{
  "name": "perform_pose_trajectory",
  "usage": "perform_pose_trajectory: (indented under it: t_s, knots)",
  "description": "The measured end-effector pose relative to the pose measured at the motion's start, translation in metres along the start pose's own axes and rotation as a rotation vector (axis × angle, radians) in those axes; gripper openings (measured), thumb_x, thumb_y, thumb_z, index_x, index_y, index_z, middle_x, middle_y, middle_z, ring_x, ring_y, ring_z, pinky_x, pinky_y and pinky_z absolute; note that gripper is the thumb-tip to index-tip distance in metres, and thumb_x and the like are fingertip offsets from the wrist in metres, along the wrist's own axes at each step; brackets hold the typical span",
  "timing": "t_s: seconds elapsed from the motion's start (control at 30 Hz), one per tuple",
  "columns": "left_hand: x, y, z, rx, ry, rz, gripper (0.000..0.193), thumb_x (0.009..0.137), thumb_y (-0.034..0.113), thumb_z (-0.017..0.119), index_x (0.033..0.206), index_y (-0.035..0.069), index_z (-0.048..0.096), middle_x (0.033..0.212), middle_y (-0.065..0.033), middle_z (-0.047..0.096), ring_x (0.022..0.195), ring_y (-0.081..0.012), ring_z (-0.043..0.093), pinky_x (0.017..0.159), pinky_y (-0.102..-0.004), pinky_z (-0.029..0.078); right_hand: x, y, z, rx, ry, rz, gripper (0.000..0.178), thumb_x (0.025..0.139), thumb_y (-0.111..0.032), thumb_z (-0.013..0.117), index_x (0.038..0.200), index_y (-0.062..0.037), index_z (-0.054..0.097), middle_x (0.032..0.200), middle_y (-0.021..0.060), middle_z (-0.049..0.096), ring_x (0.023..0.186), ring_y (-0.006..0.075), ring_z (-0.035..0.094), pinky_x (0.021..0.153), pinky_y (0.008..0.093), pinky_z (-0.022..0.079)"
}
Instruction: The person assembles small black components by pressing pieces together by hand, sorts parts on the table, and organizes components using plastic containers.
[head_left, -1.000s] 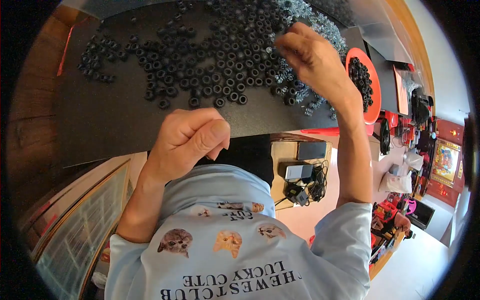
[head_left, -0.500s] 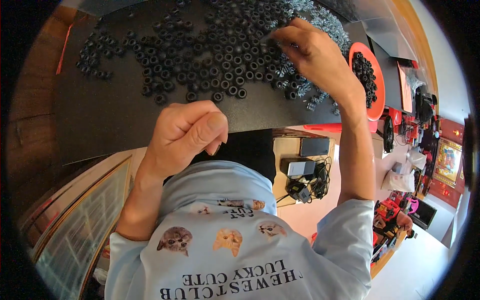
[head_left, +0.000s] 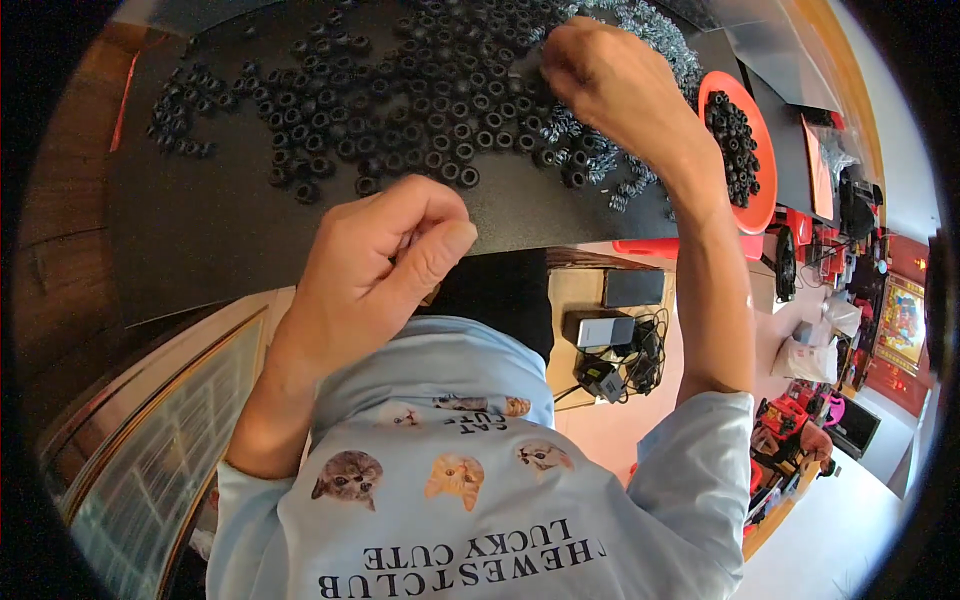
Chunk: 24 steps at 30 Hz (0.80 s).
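Your R hand [head_left: 625, 95] is over the right side of the black rings [head_left: 420, 105] on the table [head_left: 210, 220] — fingers bent down, tips hidden, so can't tell if they've got one. Your L hand [head_left: 385, 260] is loosely curled by the near edge, thumb close to index; contents n/a to view. Nearest rings mostly lie flat, holes up, axes approx. vertical; far ones blur, cut off up top. Silvery coils [head_left: 665, 45] sit partly behind your R hand — red plate [head_left: 755, 215] w/ more rings beside your R wrist.
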<state>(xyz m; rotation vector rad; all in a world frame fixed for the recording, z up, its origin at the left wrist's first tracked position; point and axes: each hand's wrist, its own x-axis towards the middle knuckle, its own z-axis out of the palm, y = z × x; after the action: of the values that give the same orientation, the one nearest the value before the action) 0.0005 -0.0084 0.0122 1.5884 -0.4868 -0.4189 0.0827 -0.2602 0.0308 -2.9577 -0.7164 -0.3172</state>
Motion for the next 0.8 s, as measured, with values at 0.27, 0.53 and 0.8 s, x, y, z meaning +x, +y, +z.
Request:
perform_pose_trajectory:
  t_s: [0.27, 0.53, 0.8]
  knots:
    - [0.058, 0.037, -0.006, 0.057, 0.026, -0.028, 0.024, 0.096, 0.025, 0.049, 0.089, 0.004, 0.059, 0.070, -0.0004, 0.058, 0.055, -0.0047, 0.051, 0.045, -0.0183, 0.038, -0.008, -0.040, -0.067, 0.852, -0.020, 0.399, 0.008, 0.084, -0.006, 0.063, 0.082, 0.0003, 0.060, 0.063, 0.0007, 0.054, 0.056, 0.0076, 0.046, 0.048, 0.0244, 0.038]
    - [0.139, 0.017, 0.006, -0.471, -0.465, 0.708, 0.035, 0.099, 0.033, 0.042, 0.086, 0.003, 0.056, 0.068, -0.0051, 0.059, 0.051, -0.0097, 0.052, 0.045, -0.0191, 0.040, 0.012, -0.025, -0.024, 1.155, 0.772, -0.547, 0.005, 0.084, 0.000, 0.060, 0.085, 0.0038, 0.058, 0.078, 0.0082, 0.053, 0.061, 0.0151, 0.050, 0.054, 0.0264, 0.039]
    - [0.122, 0.039, 0.010, -0.452, -0.164, -0.117, 0.038, 0.100, 0.031, 0.038, 0.081, 0.004, 0.055, 0.064, -0.0060, 0.058, 0.049, -0.0097, 0.052, 0.043, -0.0194, 0.040, -0.017, -0.030, -0.054, 0.913, 0.178, 0.278, 0.045, 0.099, -0.036, 0.044, 0.078, 0.0025, 0.057, 0.067, 0.0080, 0.055, 0.062, 0.0136, 0.051, 0.055, 0.0285, 0.042]
